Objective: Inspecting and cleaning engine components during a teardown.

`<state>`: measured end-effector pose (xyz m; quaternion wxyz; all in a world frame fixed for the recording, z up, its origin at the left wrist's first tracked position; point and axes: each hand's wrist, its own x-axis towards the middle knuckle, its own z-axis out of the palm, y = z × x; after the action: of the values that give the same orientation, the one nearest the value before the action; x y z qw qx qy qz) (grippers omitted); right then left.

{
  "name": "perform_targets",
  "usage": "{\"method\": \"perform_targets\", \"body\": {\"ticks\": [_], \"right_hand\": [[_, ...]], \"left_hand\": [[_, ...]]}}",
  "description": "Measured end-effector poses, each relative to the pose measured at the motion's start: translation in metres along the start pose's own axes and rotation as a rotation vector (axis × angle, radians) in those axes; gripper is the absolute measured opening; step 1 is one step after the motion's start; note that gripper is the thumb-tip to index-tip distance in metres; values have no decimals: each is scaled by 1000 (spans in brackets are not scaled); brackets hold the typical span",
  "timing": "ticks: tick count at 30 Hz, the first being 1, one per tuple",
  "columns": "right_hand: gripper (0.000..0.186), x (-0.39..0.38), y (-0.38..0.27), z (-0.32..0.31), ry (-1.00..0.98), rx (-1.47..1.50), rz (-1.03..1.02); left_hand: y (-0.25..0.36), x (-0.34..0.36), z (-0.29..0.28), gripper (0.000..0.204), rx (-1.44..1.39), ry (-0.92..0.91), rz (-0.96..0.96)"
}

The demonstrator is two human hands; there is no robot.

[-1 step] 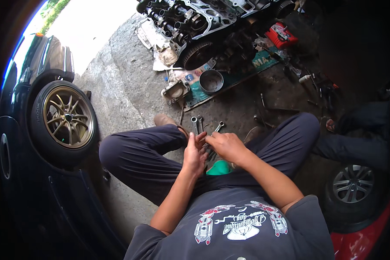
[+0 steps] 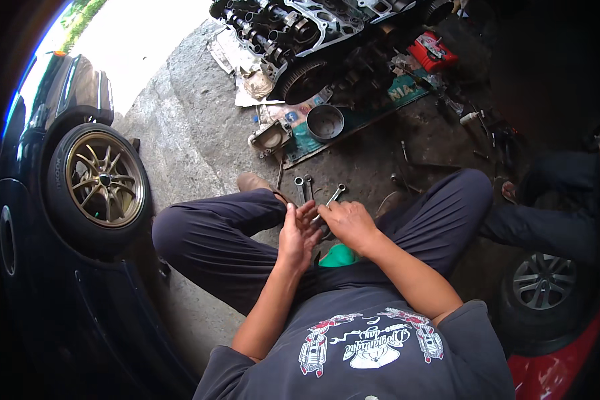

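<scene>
While a person in dark trousers sits on a grey concrete floor (image 2: 180, 120), knees spread, two bare hands come close together above the gap between the legs. The left hand (image 2: 297, 239) is loosely spread, palm turned toward the other, with no object visible in it. The right hand (image 2: 349, 223) has its back upward and fingers bent; a ring-ended wrench (image 2: 334, 197) slants out beside its fingertips, but whether they grip it cannot be told. Two more wrenches (image 2: 301, 193) lie side by side just beyond the left fingertips, short of the near edge of a green board (image 2: 353, 125). At that board's near left corner is a metal housing (image 2: 271, 140); along its near edge stands a round metal bowl (image 2: 325, 123). A green item (image 2: 339, 257) shows below the hands.
</scene>
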<state>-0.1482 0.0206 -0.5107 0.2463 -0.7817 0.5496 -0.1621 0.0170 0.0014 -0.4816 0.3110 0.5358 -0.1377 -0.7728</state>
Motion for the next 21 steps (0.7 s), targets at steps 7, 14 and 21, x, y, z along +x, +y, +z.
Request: {"method": "perform_targets", "body": {"ticks": [7,14,21], "right_hand": [[19,8,-39,0,208,705,183],[13,24,-60,-46,525,596,-62],[26,52,-46,-86,555,446,-178]], "left_hand": [[4,-25,-23,41,423,-148,308],[33,-41,-6,10,269,-194,447],[73,-46,7,34,854,-32,974]]}}
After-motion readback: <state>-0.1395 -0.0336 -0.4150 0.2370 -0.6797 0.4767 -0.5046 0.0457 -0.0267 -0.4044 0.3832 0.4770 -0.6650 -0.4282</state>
